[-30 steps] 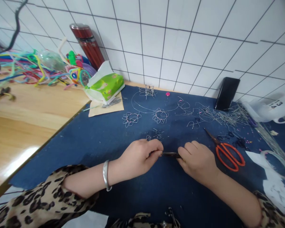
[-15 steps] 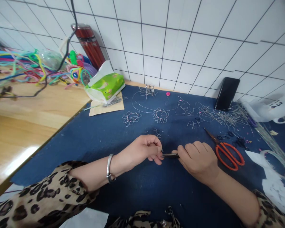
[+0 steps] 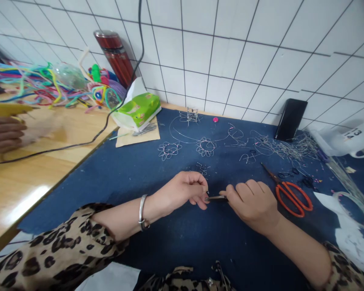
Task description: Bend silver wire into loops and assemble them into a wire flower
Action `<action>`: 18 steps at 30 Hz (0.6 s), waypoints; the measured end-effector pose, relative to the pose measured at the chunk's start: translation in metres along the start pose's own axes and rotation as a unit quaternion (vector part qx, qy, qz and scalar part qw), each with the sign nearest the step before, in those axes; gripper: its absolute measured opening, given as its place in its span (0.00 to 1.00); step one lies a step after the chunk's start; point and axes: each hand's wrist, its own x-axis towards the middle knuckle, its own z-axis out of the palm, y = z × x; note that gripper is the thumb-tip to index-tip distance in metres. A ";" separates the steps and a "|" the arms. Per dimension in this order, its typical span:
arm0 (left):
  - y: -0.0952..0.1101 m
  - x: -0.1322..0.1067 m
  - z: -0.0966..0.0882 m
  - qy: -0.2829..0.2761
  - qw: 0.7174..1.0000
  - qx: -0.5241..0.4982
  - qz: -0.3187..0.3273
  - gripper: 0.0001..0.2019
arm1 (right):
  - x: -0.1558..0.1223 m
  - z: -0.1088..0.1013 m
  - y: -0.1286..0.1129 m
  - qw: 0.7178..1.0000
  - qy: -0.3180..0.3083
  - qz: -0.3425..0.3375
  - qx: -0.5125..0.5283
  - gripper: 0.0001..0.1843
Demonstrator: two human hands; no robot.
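My left hand, a silver bangle on its wrist, pinches a small piece of wire between thumb and fingers; most of it is hidden. Wrapped in my right hand is a pair of pliers, whose thin metal jaws point left and reach the left fingertips. The pliers' handles are hidden in the palm. Short bent wire bits lie just beyond the left hand. Two flower-shaped wire rings with pink beads, a left ring and a right ring, rest farther back on the dark blue mat.
Orange-handled scissors lie right of my right hand. Behind are a wire heap, a phone and a tissue pack. At left, another person's hand holds a yellow glue gun; its black cord crosses the wooden table.
Another person's hand with the yellow glue gun has come into view at the left, and the black cord has swung right and lower. My hands have barely moved.
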 end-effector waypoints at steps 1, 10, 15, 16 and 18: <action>0.000 0.000 0.000 -0.001 1.000 0.002 0.004 0.03 | 0.000 0.000 0.000 1.000 0.001 0.002 0.000 0.08; 0.000 0.000 0.003 -0.003 1.000 0.016 0.007 0.04 | 0.003 -0.004 -0.004 1.000 -0.018 0.011 0.019 0.06; 0.001 0.000 0.003 0.001 1.000 0.018 0.003 0.04 | 0.003 -0.003 -0.004 1.000 -0.019 0.006 0.013 0.07; 0.001 0.000 0.003 0.000 1.000 0.019 0.001 0.04 | 0.002 -0.003 -0.005 1.000 -0.018 0.005 0.011 0.07; 0.000 0.000 0.004 0.000 1.000 0.017 -0.002 0.04 | 0.002 -0.003 -0.005 1.000 -0.017 0.004 0.010 0.07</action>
